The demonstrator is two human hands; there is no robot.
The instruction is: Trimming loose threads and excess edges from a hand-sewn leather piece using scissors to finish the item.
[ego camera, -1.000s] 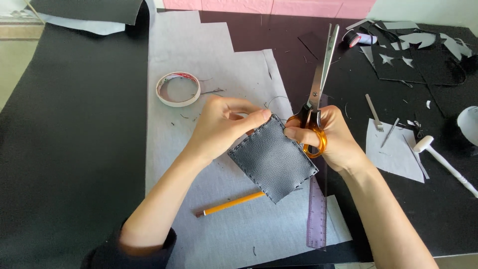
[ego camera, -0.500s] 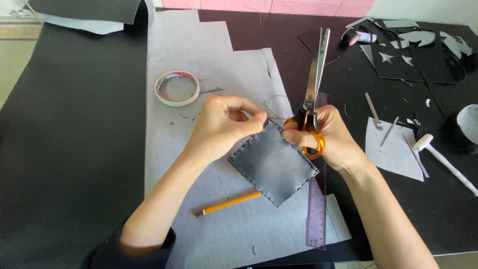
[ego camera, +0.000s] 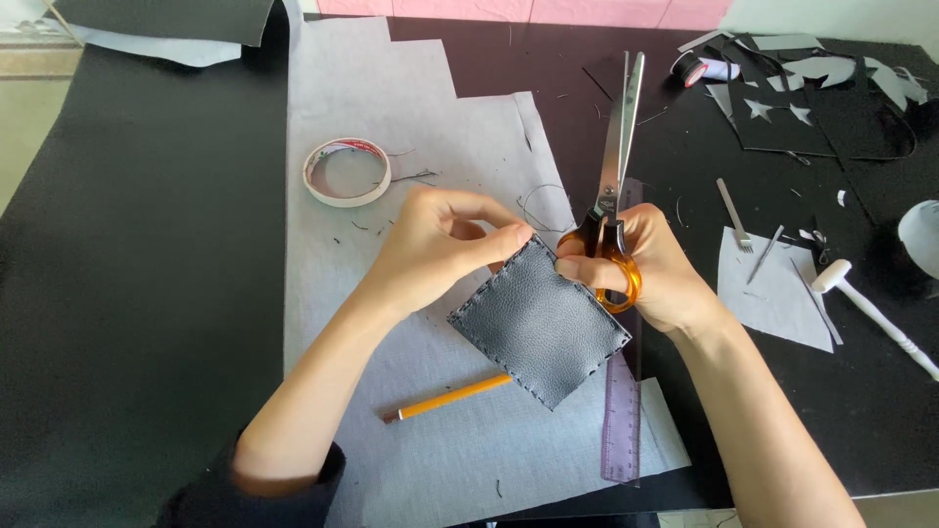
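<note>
A dark grey leather square (ego camera: 544, 330) with stitched edges lies tilted on a pale grey sheet (ego camera: 411, 117). My left hand (ego camera: 440, 244) pinches its upper corner between thumb and fingers. My right hand (ego camera: 636, 269) grips orange-handled scissors (ego camera: 614, 186), whose long blades are together and point away from me. The scissor handles sit right at the leather's upper right edge. A thin thread loop (ego camera: 536, 200) curls just beyond my left fingers.
A tape roll (ego camera: 346, 172) lies at the upper left of the sheet, a yellow pencil (ego camera: 448, 398) below the leather, a purple ruler (ego camera: 622, 420) along its right. On the black mat (ego camera: 127, 293) right of me are small metal tools (ego camera: 732, 215), a white mallet (ego camera: 871, 313) and paper offcuts (ego camera: 782, 108).
The scissors have swung upright, their blades now pointing straight away from me. Both hands stay on the leather's upper corner, with my left fingers drawn tighter onto it.
</note>
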